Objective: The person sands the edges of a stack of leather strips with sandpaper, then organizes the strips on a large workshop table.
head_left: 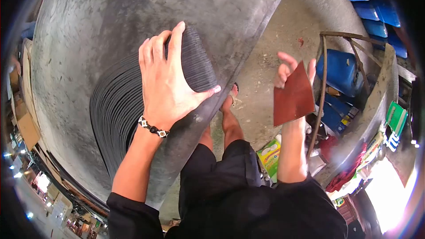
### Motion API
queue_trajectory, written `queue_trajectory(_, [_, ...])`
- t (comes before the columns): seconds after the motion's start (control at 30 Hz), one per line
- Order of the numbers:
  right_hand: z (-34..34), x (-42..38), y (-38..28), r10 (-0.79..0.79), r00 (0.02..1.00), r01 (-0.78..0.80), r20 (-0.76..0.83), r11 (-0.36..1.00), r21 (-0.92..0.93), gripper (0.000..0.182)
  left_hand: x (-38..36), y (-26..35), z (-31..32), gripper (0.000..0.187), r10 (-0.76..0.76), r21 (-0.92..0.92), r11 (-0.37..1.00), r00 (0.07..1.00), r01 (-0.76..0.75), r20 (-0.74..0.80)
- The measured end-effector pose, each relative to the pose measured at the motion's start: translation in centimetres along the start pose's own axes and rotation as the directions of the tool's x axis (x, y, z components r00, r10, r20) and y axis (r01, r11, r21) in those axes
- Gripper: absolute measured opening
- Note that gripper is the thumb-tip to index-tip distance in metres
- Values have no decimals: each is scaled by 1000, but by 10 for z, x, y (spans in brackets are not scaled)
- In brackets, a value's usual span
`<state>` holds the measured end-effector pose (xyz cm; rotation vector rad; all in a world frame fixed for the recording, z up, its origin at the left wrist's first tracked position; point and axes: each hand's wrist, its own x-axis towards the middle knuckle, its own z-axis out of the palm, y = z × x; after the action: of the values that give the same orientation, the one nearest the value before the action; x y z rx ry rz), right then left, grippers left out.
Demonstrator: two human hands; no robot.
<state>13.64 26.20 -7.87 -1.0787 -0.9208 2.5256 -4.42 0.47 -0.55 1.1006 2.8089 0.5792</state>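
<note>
Spread wide over the end of a thick stack of thin black strips (201,57) is my left hand (164,77). Its thumb reaches one corner of the stack's end, and the index fingertip is at the opposite corner. From there the strips curve away to the left and down across the grey tabletop (221,0). Off to the right, beyond the table edge, my right hand (285,68) holds a stiff, flat reddish-brown sheet (294,97) between fingers and thumb. The sheet covers much of that palm.
Blue plastic containers (343,73) stand at the right behind a rusty metal frame (324,93). A curved concrete ledge (372,110) runs beside them. Near my right forearm lies a green and yellow package (269,157). Cardboard (26,124) shows at the far left.
</note>
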Motion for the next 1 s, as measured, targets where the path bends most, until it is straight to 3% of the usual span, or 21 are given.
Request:
queue_trajectory(0.07, [-30, -6, 37, 130, 991, -122, -18, 962, 246, 91, 0, -1, 2, 140, 1, -16, 1000, 1000, -2, -18])
queue_trajectory(0.17, [-25, -9, 77, 122, 993, -117, 11, 925, 361, 91, 2, -1, 0, 139, 11, 13, 1000, 1000, -11, -13])
queue_trajectory(0.27, [31, 13, 56, -218, 975, 221, -37, 968, 116, 79, 3, 1, -2, 137, 19, 77, 997, 1000, -20, 22])
queue_trajectory(0.3, [66, 19, 43, -456, 886, 444, -82, 887, -127, 71, 3, 3, -3, 137, 16, 97, 995, 999, -19, 28])
queue_trajectory(0.37, [123, 32, 9, -730, 682, 685, 56, 609, -400, 68, 5, 3, -4, 137, 24, 115, 993, 999, -27, 34])
queue_trajectory(0.43, [146, 59, -1, -834, 420, 826, 358, 188, -531, 69, 3, -1, -3, 137, 34, 106, 994, 999, -37, 37])
queue_trajectory(0.5, [159, 84, 6, -715, 243, 802, 655, -232, -551, 67, 3, -2, -1, 137, 56, 88, 995, 998, -56, 6])
queue_trajectory(0.53, [163, 87, 12, -612, 256, 795, 748, -307, -523, 71, 3, -3, 0, 137, 67, 77, 995, 998, -66, -12])
queue_trajectory(0.57, [161, 83, 16, -571, 313, 684, 759, -419, -597, 69, 4, -4, 0, 136, 75, 76, 994, 997, -74, -11])
queue_trajectory(0.7, [165, 72, 18, -748, 331, 550, 575, -342, -762, 69, 3, -3, 0, 135, 60, 57, 997, 998, -59, -14])
queue_trajectory(0.73, [164, 79, 21, -794, 298, 533, 529, -322, -783, 70, 3, -3, 0, 135, 53, 51, 997, 998, -53, -13])
queue_trajectory(0.8, [166, 74, 25, -791, 420, 344, 445, -315, -884, 74, 3, -1, -1, 135, 41, 44, 998, 999, -41, -5])
queue_trajectory(0.9, [164, 76, 39, -781, 497, 263, 377, -279, -924, 80, 2, -1, -1, 136, 28, 46, 999, 1000, -27, -12])
queue_trajectory(1.0, [160, 58, 44, -762, 426, 147, 488, -474, -868, 86, 3, -1, -1, 136, 23, 43, 999, 1000, -23, -5])
